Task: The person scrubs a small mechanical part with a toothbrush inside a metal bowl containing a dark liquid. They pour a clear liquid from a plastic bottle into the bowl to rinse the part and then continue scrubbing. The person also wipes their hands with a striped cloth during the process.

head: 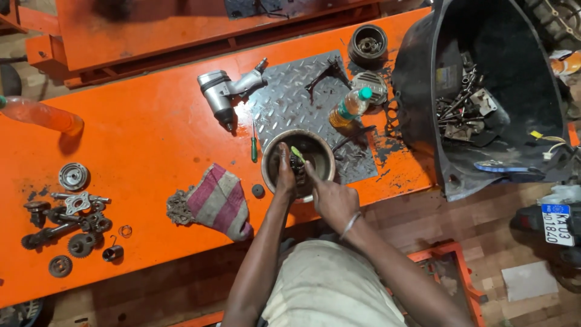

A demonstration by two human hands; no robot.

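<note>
A round metal drum (270,158) stands on the steel tread plate (290,103) at the near edge of the orange bench. My left hand (285,177) reaches into the drum and grips a dark greasy part (296,168) inside it. My right hand (330,198), with a metal bangle on the wrist, rests on the drum's near rim. Its forefinger is stretched out along a small green-handled tool (297,152) that points into the drum. The drum's inside is mostly hidden by both hands.
A striped rag (219,200) lies left of the drum, with a green screwdriver (254,147), an air impact wrench (225,89) and a plastic bottle (350,106) nearby. Gears and small parts (72,218) sit at far left. A black tub (423,79) of tools stands to the right.
</note>
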